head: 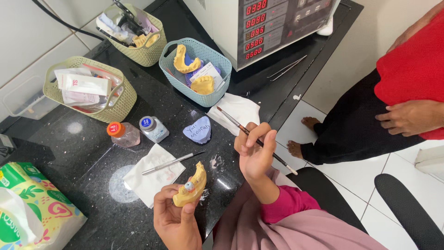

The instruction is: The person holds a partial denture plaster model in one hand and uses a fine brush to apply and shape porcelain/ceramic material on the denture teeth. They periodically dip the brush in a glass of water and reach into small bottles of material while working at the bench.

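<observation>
A black speckled stone surface (138,106) is running beside a white tiled wall and floor. The left hand (175,220) is closing its fingers around a yellow plaster dental cast (192,185), holding it up just over the near edge of the surface, with a small grey-blue tooth piece sitting on the cast. The right hand (254,150) is pinching a thin dark-handled paintbrush (254,139) between thumb and fingers, its tip pointing up-left toward a white tissue (236,109). Just beyond the left hand, a slim metal instrument (172,162) is lying across a white paper napkin (150,178). Further out are sitting a blue heart-shaped plaster base (197,129), a small jar with a blue lid (152,128) and a small bottle with an orange cap (122,134). Behind them, a teal plastic basket (196,69) is holding more yellow casts, with two olive-green baskets (90,88) to its left. Another person in a red top (411,69) is standing at the right.
</observation>
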